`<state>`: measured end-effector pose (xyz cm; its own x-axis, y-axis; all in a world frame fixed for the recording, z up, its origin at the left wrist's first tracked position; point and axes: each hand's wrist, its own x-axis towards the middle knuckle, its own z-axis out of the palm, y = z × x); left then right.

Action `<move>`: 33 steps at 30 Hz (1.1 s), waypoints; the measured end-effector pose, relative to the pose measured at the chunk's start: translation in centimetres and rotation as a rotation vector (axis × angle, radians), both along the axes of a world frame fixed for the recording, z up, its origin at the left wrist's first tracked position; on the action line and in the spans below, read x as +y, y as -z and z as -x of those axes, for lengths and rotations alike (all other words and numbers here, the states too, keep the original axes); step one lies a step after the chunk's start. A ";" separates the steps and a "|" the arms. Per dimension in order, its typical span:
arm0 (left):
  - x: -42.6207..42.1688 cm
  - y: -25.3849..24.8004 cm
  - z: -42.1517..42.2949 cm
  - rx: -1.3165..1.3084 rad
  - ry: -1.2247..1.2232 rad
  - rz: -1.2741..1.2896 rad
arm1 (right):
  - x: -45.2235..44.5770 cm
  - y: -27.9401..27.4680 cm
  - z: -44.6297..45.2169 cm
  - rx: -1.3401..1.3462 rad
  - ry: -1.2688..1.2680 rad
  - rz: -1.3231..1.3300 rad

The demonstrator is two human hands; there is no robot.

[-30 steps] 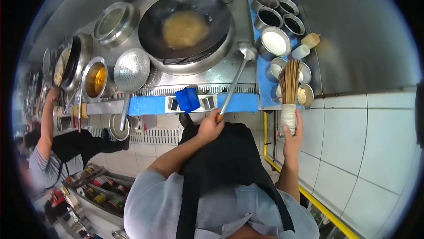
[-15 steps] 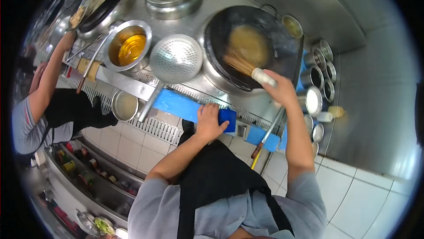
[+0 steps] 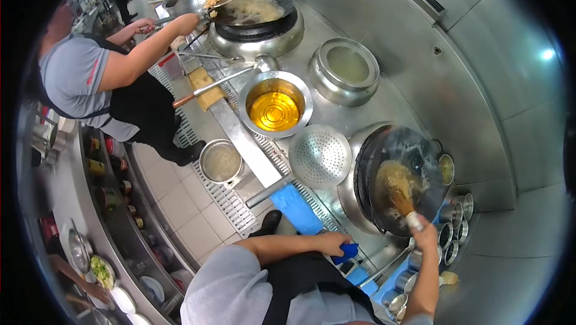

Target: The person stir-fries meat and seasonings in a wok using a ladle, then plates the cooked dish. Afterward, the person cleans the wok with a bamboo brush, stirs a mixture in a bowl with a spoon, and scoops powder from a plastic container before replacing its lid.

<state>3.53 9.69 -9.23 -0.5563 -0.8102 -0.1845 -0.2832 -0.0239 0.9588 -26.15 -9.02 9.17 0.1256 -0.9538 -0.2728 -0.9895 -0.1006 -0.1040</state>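
My right hand is closed around the white handle of a wok brush. The brush's bamboo bristles are down in a dark wok, amid cloudy, brownish liquid. At the counter's front edge, my left hand is closed on a dark blue cloth; its fingers show only in part. A perforated strainer lies left of the wok, its handle jutting over the edge. Beyond it stands a metal pot of amber oil.
A co-worker on the left tips food from a strainer over a second wok. Several metal seasoning containers stand right of my wok. A pot of cloudy liquid sits low by the drain grate. Shelves with jars are behind.
The view has swung left, so the co-worker and second wok show more fully. The brush has shifted within my wok, and the left hand now closes over the blue cloth.
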 end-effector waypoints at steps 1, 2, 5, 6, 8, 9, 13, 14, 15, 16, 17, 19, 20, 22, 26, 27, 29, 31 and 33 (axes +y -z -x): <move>0.0 -0.4 -1.3 0.111 -0.106 -0.050 | -1.9 0.4 -0.7 -0.001 0.024 0.036; 0.0 -0.7 -2.5 0.221 -0.206 -0.097 | -4.0 0.7 -1.6 -0.002 0.054 0.072; 0.6 -2.4 -6.1 0.574 -0.360 -0.431 | -7.4 4.9 -5.4 -0.162 0.091 0.219; 1.5 -2.9 -7.0 0.682 -0.410 -0.508 | -6.4 4.7 -8.4 -0.211 0.128 0.197; 2.6 -4.0 -8.7 0.892 -0.494 -0.671 | -4.1 4.9 -11.0 -0.212 0.161 0.154; 3.3 -4.6 -9.5 0.919 -0.537 -0.699 | -1.7 4.0 -11.7 -0.198 0.137 0.109; 6.1 -6.6 -10.5 1.008 -0.677 -0.772 | 5.3 -2.3 -3.1 -0.055 0.016 -0.072; 6.1 -5.7 -10.4 1.028 -0.689 -0.791 | 4.8 -2.6 0.3 -0.011 0.024 -0.086; 5.8 -6.4 -9.9 1.048 -0.635 -0.784 | 3.5 -3.1 2.5 0.003 0.069 -0.054; 5.8 -7.8 -9.1 1.072 -0.583 -0.778 | 1.6 -3.7 3.9 0.022 0.110 -0.024; 5.6 -9.1 -8.2 1.046 -0.580 -0.730 | 0.2 -3.8 4.4 -0.009 0.118 0.075; 4.8 -8.8 -6.5 1.041 -0.563 -0.762 | -3.3 -2.6 2.6 -0.082 0.215 0.089; 4.2 -8.6 -5.9 1.038 -0.556 -0.774 | -5.0 -0.4 1.1 -0.114 0.197 0.107; 3.2 -9.4 -4.7 1.002 -0.469 -0.801 | -6.2 2.2 -3.8 -0.192 0.277 -0.015; 1.8 -9.4 -3.9 0.932 -0.449 -0.809 | -0.4 1.8 -10.0 -0.265 0.116 0.024; 1.9 -8.7 -4.1 0.908 -0.475 -0.789 | 1.4 0.7 -9.2 -0.226 0.035 -0.007; 1.9 -8.7 -4.5 0.886 -0.564 -0.747 | 4.3 -1.3 -6.2 -0.127 -0.073 -0.065; 2.8 -10.7 -5.4 0.845 -0.627 -0.711 | 4.2 -2.4 -1.1 -0.011 -0.071 -0.096; 3.4 -10.4 -6.5 0.875 -0.677 -0.713 | 1.6 -3.9 1.8 0.048 0.012 -0.091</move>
<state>9.99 13.11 1.18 -0.2341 -0.8493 -0.4731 0.6886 -0.4884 0.5361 -27.99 -7.47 13.05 0.0992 -0.9263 -0.3635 -0.9946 -0.0811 -0.0648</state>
